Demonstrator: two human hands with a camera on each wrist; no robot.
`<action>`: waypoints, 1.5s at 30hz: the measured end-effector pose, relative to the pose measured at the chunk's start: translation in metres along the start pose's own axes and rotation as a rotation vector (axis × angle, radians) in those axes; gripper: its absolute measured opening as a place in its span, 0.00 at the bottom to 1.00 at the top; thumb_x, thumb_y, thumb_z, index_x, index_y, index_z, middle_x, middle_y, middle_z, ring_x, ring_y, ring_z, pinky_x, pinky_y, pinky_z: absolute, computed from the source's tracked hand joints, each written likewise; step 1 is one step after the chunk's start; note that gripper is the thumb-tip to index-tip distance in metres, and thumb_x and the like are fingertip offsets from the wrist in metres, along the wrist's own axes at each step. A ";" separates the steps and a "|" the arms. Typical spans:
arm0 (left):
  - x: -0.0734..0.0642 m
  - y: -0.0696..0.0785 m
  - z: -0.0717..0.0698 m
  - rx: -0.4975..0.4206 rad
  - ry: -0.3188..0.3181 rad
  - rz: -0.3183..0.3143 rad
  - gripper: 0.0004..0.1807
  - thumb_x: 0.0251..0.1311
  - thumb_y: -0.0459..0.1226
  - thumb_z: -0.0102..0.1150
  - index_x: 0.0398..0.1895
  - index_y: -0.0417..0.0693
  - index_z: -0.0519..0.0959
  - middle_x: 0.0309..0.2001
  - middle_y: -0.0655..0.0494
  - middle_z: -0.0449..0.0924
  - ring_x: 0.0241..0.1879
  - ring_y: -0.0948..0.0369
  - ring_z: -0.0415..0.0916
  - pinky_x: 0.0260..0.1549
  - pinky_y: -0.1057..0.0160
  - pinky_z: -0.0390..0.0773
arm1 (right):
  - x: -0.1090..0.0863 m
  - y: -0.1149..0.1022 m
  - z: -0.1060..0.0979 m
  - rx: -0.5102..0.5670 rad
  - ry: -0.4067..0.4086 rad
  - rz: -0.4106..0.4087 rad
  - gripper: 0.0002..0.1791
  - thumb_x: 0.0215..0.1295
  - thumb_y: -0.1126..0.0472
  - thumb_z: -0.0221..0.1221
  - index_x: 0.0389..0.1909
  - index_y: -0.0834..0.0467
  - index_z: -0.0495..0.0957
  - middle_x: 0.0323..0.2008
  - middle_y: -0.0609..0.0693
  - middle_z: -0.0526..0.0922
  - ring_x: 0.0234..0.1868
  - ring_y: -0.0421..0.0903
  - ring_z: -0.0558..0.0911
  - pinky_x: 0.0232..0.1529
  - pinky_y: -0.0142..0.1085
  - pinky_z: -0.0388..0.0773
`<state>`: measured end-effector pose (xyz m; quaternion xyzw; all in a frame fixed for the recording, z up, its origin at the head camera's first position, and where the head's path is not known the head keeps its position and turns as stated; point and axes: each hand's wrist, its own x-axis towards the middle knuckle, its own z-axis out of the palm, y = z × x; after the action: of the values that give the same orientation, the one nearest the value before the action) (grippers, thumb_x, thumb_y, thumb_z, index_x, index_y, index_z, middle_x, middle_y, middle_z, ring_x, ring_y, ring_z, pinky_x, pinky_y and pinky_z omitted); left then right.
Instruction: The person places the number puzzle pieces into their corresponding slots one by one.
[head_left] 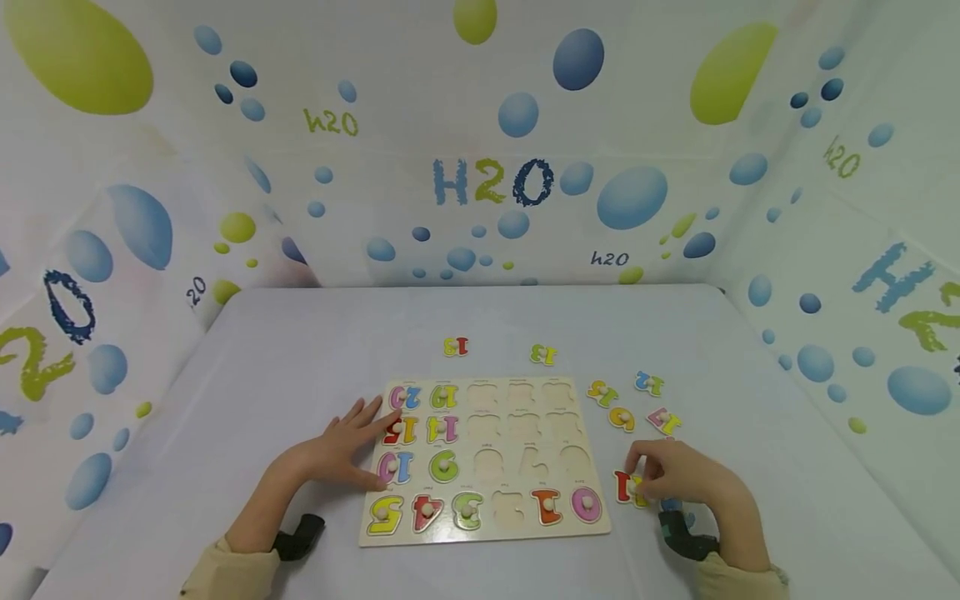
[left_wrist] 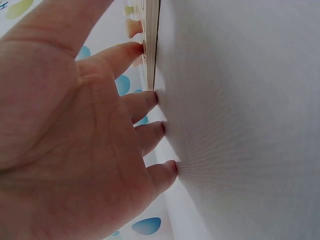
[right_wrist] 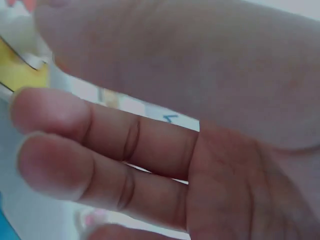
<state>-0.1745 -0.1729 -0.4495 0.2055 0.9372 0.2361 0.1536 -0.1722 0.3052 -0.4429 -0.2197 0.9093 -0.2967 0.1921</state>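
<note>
So, the left hand (head_left: 341, 448) is spread wide at the left side of the wooden number board (head_left: 483, 538), thumb and index finger on it by the 10 (head_left: 405, 467) and the 15 (head_left: 409, 430), the other fingers reaching the white tabletop (head_left: 315, 342) just beside it. Meanwhile the right hand (head_left: 684, 471) has thumb and index finger closed in a narrow pinch on the red-and-yellow 11 (head_left: 622, 487), which sits just off the board's right edge; can't tell if it's lifted at all. The right wrist view is pretty blurry there. Loose nearby: the pink 17 (head_left: 664, 420) and the 12 (head_left: 648, 383). Beyond the board's far edge lies the green 13 (head_left: 543, 355).
</note>
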 end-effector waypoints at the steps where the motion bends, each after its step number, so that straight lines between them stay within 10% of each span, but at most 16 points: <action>1: 0.000 0.000 0.000 -0.001 0.001 0.001 0.54 0.42 0.53 0.71 0.71 0.44 0.55 0.71 0.34 0.40 0.68 0.36 0.31 0.58 0.32 0.37 | 0.002 -0.001 0.002 -0.010 0.002 0.006 0.10 0.50 0.65 0.65 0.33 0.54 0.75 0.19 0.43 0.72 0.20 0.41 0.71 0.21 0.33 0.68; 13: -0.002 -0.001 0.001 -0.011 -0.002 -0.004 0.54 0.42 0.53 0.71 0.71 0.45 0.55 0.71 0.35 0.40 0.68 0.37 0.30 0.58 0.32 0.36 | 0.008 -0.008 0.007 -0.073 0.013 -0.056 0.10 0.52 0.67 0.63 0.25 0.51 0.72 0.19 0.41 0.69 0.20 0.37 0.68 0.21 0.31 0.66; 25: -0.002 0.003 0.000 -0.023 -0.006 -0.001 0.54 0.42 0.52 0.71 0.71 0.45 0.55 0.71 0.35 0.40 0.68 0.37 0.30 0.58 0.33 0.35 | 0.036 -0.005 0.004 -0.034 0.224 -0.223 0.07 0.60 0.67 0.60 0.32 0.53 0.73 0.22 0.40 0.72 0.26 0.38 0.72 0.26 0.31 0.70; 45: -0.004 0.004 -0.003 -0.023 -0.009 0.010 0.53 0.44 0.51 0.71 0.71 0.44 0.54 0.71 0.34 0.39 0.68 0.36 0.30 0.58 0.33 0.36 | 0.100 -0.023 0.008 -0.140 0.092 -0.244 0.05 0.60 0.67 0.59 0.30 0.54 0.74 0.21 0.42 0.69 0.23 0.40 0.68 0.22 0.32 0.66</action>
<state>-0.1710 -0.1732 -0.4441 0.2095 0.9328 0.2465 0.1590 -0.2449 0.2333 -0.4566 -0.3276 0.9022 -0.2632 0.0970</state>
